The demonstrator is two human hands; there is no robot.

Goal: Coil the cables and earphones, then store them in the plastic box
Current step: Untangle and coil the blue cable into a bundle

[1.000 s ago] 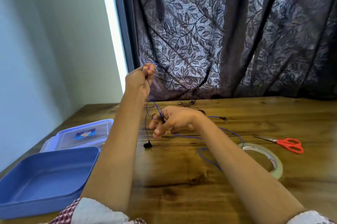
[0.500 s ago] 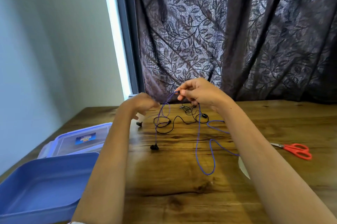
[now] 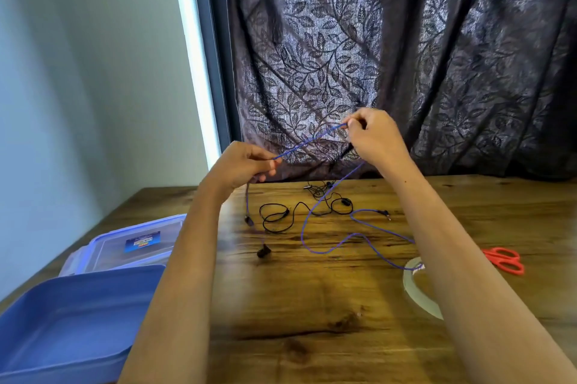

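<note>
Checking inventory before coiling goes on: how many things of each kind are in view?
Earphones: 2 (purple earphones, black earphones)
Box: 1
Lid: 1
Tape: 1
Scissors: 1
Total: 6

Wooden table (image 3: 312, 305), box (image 3: 62, 321), earphones (image 3: 274, 218), scissors (image 3: 502, 260), perhaps tape (image 3: 415, 293)

Count log, wooden table.
- My hands: 2, left hand (image 3: 240, 165) and right hand (image 3: 373, 136).
- Purple earphone cord (image 3: 312, 141): 1. Dark earbuds seen on it: 2.
- Black cable (image 3: 276, 217): 1. Tangled, strand count unclear.
- Cords total: 2.
- Blue box (image 3: 62, 321): 1.
- Clear lid (image 3: 125, 246): 1.
- Tape roll (image 3: 412, 286): 1.
- Red scissors (image 3: 502, 260): 1 pair.
</note>
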